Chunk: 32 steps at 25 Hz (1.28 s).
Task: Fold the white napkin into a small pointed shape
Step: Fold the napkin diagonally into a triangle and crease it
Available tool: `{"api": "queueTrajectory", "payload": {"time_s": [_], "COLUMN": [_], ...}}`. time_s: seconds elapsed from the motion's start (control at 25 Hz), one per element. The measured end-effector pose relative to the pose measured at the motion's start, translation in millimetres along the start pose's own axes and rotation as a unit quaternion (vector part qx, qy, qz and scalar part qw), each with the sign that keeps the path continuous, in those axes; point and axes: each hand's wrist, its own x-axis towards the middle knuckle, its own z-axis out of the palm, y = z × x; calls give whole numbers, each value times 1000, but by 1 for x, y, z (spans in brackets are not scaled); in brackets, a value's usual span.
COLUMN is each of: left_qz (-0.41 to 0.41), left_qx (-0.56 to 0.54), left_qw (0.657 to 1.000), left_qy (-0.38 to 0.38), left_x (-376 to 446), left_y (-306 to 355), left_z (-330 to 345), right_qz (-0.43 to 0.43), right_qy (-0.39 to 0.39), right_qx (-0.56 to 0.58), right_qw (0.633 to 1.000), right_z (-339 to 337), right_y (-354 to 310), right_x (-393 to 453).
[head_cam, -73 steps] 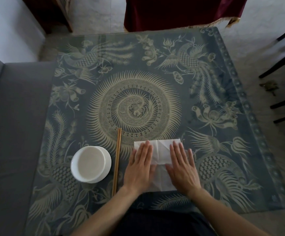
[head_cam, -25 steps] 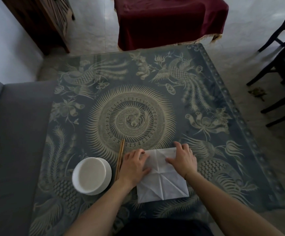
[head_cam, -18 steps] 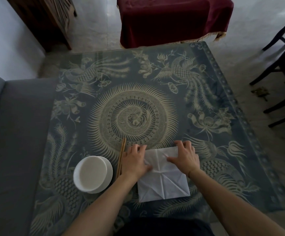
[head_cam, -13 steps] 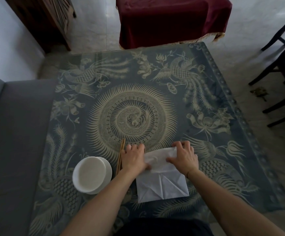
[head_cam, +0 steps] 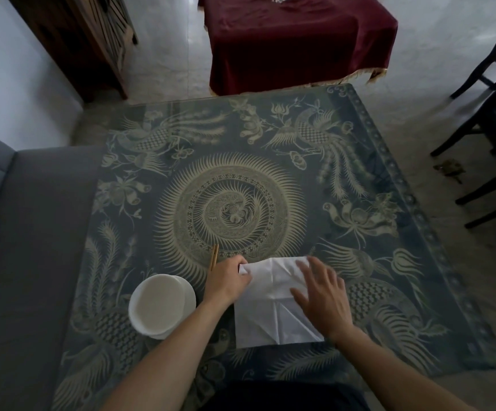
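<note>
We look down on a low table (head_cam: 270, 137) covered by a dark blue cloth printed with pale phoenixes, flowers and a big sunburst medallion at its centre. A grey sofa (head_cam: 27, 262) runs along its left side, and beyond the far edge stands another table draped in a maroon cloth (head_cam: 297, 37). Black chair legs (head_cam: 484, 149) show at the right, on the pale floor.

Near the table's front edge lies the white napkin (head_cam: 270, 315), creased with diagonal fold lines; its near part lies flat while its far edge is lifted and rumpled. Our left hand (head_cam: 226, 280) sits at the napkin's far left corner, the fingers curled shut and pinching that corner of the paper. Our right hand (head_cam: 322, 295) is spread flat, fingers loose and apart, over the napkin's right half; it is blurred, and we cannot tell whether it presses on the paper or hovers just above it.

Just left of the napkin stands a white bowl (head_cam: 160, 307), near our left wrist. Between bowl and left hand a pair of wooden chopsticks (head_cam: 214, 259) pokes out, mostly hidden by the hand.
</note>
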Motion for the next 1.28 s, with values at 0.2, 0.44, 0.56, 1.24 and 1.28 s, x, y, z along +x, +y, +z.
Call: {"api": "queueTrajectory", "payload": {"time_s": [0.2, 0.44, 0.56, 1.24, 1.28], "left_qz": [86, 237, 294, 329, 342], "left_qx": [11, 78, 92, 149, 151], "left_qw": [991, 960, 943, 929, 924], "left_qy": [97, 125, 129, 84, 80], "left_x": [-4, -28, -39, -77, -78], "left_y": [6, 9, 9, 13, 15], "left_z": [-1, 15, 28, 74, 76], "right_qz": [-194, -179, -178, -151, -149], "right_qy": [-60, -101, -96, -91, -89], "right_qx": [-57, -76, -80, -54, -62], "right_qw": [978, 976, 976, 983, 983], "right_z": [23, 30, 28, 25, 23], "right_y": [8, 4, 0, 11, 14], "right_x": [-49, -55, -55, -58, -57]}}
